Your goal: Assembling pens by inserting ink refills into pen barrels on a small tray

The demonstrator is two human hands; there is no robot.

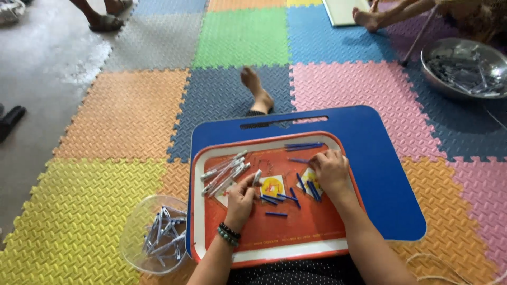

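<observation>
An orange tray with a white rim sits on a blue lap table. My left hand pinches a small white-grey tube piece near the tray's middle. My right hand rests fingers-down on the tray, touching some of the several short blue sticks scattered there. A row of grey-white tube pieces lies at the tray's left. Two more blue sticks lie near the tray's far edge.
A clear plastic bowl with several assembled grey-blue pieces stands on the yellow foam mat at the left. A metal bowl of grey parts sits far right. My bare foot stretches ahead. Other people's feet are at the top.
</observation>
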